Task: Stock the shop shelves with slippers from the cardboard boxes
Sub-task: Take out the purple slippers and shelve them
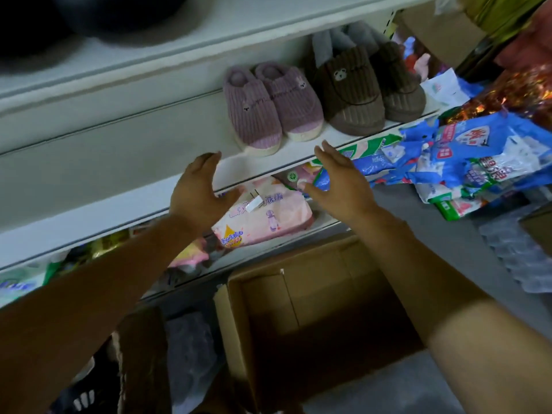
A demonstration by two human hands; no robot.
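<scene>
A pair of purple corduroy slippers (265,109) stands on the white shelf (149,150), toes toward me. Right beside it sits a pair of brown slippers (358,94) with a bear face. My left hand (200,189) and my right hand (340,177) hover just in front of the shelf edge below the purple pair, palms facing each other, fingers straight, holding nothing. An open cardboard box (313,312) stands on the floor under my arms; its inside is dark and shows no slippers.
A pink packet (268,219) lies on the lower shelf between my hands. Blue and white plastic packets (466,156) pile up to the right. Dark items sit on the top shelf (119,13). Another box with plastic wrapping (191,354) stands at lower left.
</scene>
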